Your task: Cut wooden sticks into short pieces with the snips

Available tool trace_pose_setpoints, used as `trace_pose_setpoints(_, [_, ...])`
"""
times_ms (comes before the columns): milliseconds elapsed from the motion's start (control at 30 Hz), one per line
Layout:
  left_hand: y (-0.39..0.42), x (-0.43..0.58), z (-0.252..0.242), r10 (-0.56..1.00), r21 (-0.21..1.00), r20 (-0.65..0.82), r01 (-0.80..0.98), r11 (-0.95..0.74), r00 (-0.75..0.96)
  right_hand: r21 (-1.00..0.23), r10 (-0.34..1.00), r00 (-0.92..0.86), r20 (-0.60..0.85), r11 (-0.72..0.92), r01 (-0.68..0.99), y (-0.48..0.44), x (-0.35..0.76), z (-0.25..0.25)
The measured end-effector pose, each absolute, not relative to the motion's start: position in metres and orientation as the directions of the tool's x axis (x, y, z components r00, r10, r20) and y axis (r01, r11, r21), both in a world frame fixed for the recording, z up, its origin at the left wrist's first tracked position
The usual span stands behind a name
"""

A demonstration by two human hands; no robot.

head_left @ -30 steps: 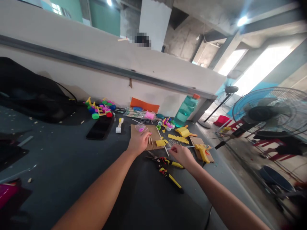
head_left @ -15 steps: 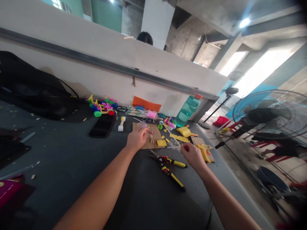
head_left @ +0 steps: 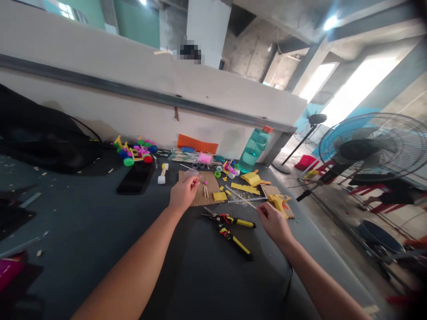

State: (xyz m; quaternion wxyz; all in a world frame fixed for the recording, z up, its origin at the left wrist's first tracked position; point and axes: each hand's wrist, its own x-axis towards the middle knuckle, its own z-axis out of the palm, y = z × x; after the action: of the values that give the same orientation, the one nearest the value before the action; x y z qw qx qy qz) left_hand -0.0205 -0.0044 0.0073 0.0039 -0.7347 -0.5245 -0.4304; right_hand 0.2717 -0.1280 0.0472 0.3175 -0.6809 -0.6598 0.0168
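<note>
My left hand (head_left: 184,192) is closed in a pinch over the cardboard piece (head_left: 196,200); what its fingertips hold is too small to make out. Beside them, short wooden sticks with a pink bit on top (head_left: 206,190) rest on the cardboard. My right hand (head_left: 274,221) pinches the near end of a thin pale stick (head_left: 245,199), which slants away to the left over yellow scraps. Just right of that hand lies a yellow glue gun (head_left: 278,203). Between my forearms, pliers-like cutters (head_left: 230,224) with yellow-black handles lie spread open on the dark table.
A teal water bottle (head_left: 254,150) stands by the partition. Colourful small wheeled pieces (head_left: 136,153), a black phone (head_left: 135,178) and a white-and-yellow piece (head_left: 163,174) lie at the left. A black bag (head_left: 40,129) is farther left. Beyond the table's right edge stands a fan (head_left: 363,155).
The view has shifted slightly, so the table things appear lower left. My right hand has moved a little right relative to the cutters, and the pale stick now shows at its fingertips.
</note>
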Motion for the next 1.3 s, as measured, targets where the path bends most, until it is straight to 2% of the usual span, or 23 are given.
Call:
trace_pose_setpoints(100, [-0.005, -0.020, 0.011, 0.794, 0.492, 0.602, 0.746, -0.449, 0.081, -0.617, 0.891, 0.222, 0.396, 0.079, 0.783, -0.115, 0.270, 0.059])
trace_pose_setpoints(200, [-0.005, -0.014, 0.016, 0.837, 0.652, 0.547, 0.614, -0.445, 0.026, -0.854, 0.944, 0.223, 0.243, 0.099, 0.510, -0.097, 0.260, 0.070])
trace_pose_setpoints(267, [-0.005, -0.007, 0.022, 0.891, 0.822, 0.454, 0.383, -0.422, 0.008, -0.931, 0.975, 0.162, 0.154, 0.088, 0.355, -0.086, 0.250, 0.071])
trace_pose_setpoints(333, [-0.007, -0.001, 0.027, 0.952, 0.950, 0.301, 0.061, -0.305, 0.061, -0.961, 0.989, 0.115, 0.095, 0.061, 0.268, -0.079, 0.239, 0.066])
trace_pose_setpoints(400, [-0.010, 0.003, 0.033, 0.970, 0.974, 0.176, -0.173, -0.147, 0.169, -0.971, 0.994, 0.096, 0.056, 0.032, 0.235, -0.076, 0.230, 0.055])
trace_pose_setpoints(467, [-0.014, 0.006, 0.038, 0.970, 0.951, 0.098, -0.307, -0.026, 0.224, -0.977, 0.994, 0.100, 0.032, 0.010, 0.213, -0.077, 0.226, 0.043])
trace_pose_setpoints(567, [-0.019, 0.009, 0.045, 0.965, 0.932, 0.062, -0.361, 0.035, 0.256, -0.979, 0.997, 0.076, -0.003, -0.018, 0.205, -0.081, 0.227, 0.030])
trace_pose_setpoints(667, [-0.022, 0.013, 0.051, 0.970, 0.932, 0.082, -0.363, 0.007, 0.229, -0.968, 0.999, 0.038, 0.002, -0.007, 0.250, -0.085, 0.235, 0.024])
trace_pose_setpoints(900, [-0.030, 0.016, 0.070, 0.959, 0.923, 0.192, -0.369, -0.105, 0.208, -0.907, 0.994, 0.036, 0.103, 0.079, 0.414, -0.091, 0.243, 0.027])
trace_pose_setpoints(1000, [-0.033, 0.015, 0.076, 0.954, 0.916, 0.212, -0.382, -0.119, 0.211, -0.902, 0.979, 0.104, 0.173, 0.115, 0.416, -0.094, 0.242, 0.032])
trace_pose_setpoints(1167, [-0.028, 0.017, 0.069, 0.989, 0.915, 0.106, -0.398, -0.058, 0.099, -0.904, 0.921, 0.239, 0.307, 0.204, 0.377, -0.106, 0.234, 0.042])
trace_pose_setpoints(1300, [-0.023, 0.021, 0.057, 0.995, 0.909, 0.000, -0.415, 0.040, 0.096, -0.834, 0.853, 0.257, 0.453, 0.305, 0.460, -0.117, 0.227, 0.046])
